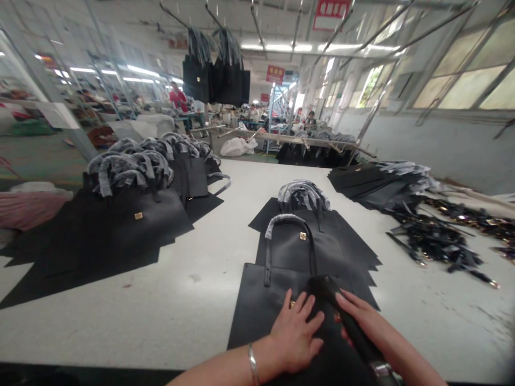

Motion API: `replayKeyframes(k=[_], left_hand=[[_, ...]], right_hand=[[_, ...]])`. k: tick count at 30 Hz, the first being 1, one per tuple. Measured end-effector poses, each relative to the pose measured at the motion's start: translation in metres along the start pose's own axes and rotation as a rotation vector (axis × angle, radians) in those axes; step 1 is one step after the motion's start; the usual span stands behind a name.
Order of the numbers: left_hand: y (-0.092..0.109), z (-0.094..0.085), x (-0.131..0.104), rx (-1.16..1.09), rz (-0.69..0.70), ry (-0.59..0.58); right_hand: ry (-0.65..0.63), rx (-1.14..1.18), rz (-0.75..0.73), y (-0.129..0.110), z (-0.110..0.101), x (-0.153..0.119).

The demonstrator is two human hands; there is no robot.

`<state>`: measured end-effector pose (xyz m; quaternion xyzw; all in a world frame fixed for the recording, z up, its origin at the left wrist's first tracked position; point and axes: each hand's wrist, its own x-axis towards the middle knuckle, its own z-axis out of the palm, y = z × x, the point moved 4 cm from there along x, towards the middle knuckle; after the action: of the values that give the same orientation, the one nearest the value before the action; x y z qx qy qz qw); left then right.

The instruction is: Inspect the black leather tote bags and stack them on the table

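Fingers spread, my left hand (296,332) lies flat on a black handbag (251,311) at the table's front. A gold-coloured plate on the bag shows partly between its fingers. Wrapped round the thick black grip of a handheld tool (354,332) is my right hand (364,319). The tool's head rests at or just above the bag, near the base of the right end of its handle; contact cannot be made out. The tool's exact kind is unclear. The bag's handle (287,219) stands up, its top wrapped in clear film. More black bags (341,236) lie overlapped behind it.
At the left lies a large pile of black bags (161,209) with wrapped handles. A stack of black pieces (362,182) and heaps of black straps with gold-coloured fittings (438,241) sit on the right of the white table (193,305). Bags hang from a rack (217,80) beyond.
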<state>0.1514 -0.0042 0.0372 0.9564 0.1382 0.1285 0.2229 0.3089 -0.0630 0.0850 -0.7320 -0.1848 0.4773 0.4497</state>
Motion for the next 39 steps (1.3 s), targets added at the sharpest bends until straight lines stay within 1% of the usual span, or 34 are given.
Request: replayKeyframes(k=[2,5,8,11,13,15,17,19,20,22,24,26,27,31,33,35,37,39], left_hand=[[0.002,-0.002,-0.001,-0.003,0.0,0.0],[0.002,-0.004,0.0,0.003,-0.002,0.008],[0.002,-0.006,0.0,0.013,0.006,0.024],[0.002,-0.006,0.0,0.022,0.013,0.026],[0.001,-0.006,0.0,0.018,0.011,0.02],[0.001,-0.006,0.0,0.008,0.01,0.022],[0.001,-0.006,0.0,-0.007,0.009,0.031],[0.0,-0.006,0.0,-0.023,0.01,0.038],[0.0,-0.006,0.0,-0.03,0.011,0.038],[0.0,-0.006,0.0,-0.04,0.011,0.036],[-0.001,-0.005,0.0,-0.045,0.013,0.031],[-0.001,-0.005,0.0,-0.047,0.018,0.026],[-0.001,-0.004,0.0,-0.047,0.019,0.026],[-0.001,-0.003,0.0,-0.046,0.003,0.042],[-0.001,-0.001,0.0,-0.05,-0.004,0.049],[-0.001,0.0,0.0,-0.058,-0.002,0.049],[-0.002,0.0,0.0,-0.067,-0.002,0.052],[-0.003,0.0,0.0,-0.07,-0.011,0.055]], right_hand=[[-0.002,-0.014,0.011,-0.005,0.0,0.003],[-0.006,-0.043,0.035,-0.005,-0.005,0.002],[-0.065,-0.088,0.094,-0.002,-0.011,-0.001],[-0.109,-0.128,0.101,-0.009,-0.009,0.005],[-0.075,-0.136,0.061,-0.02,-0.005,0.013],[-0.001,-0.132,0.008,-0.033,-0.007,0.019],[0.087,-0.127,-0.035,-0.041,-0.019,0.018],[0.143,-0.126,-0.03,-0.04,-0.039,0.012],[0.145,-0.126,-0.005,-0.037,-0.05,0.008],[0.106,-0.134,0.07,-0.026,-0.067,0.001],[0.057,-0.149,0.138,-0.015,-0.076,-0.001],[0.039,-0.158,0.161,-0.009,-0.076,0.003],[0.034,-0.154,0.15,-0.008,-0.074,0.006],[-0.011,-0.141,0.063,-0.018,-0.068,0.016],[-0.052,-0.159,0.089,-0.022,-0.071,0.014],[-0.075,-0.17,0.146,-0.023,-0.076,0.01],[-0.07,-0.17,0.177,-0.024,-0.078,0.01],[-0.026,-0.166,0.133,-0.027,-0.077,0.014]])
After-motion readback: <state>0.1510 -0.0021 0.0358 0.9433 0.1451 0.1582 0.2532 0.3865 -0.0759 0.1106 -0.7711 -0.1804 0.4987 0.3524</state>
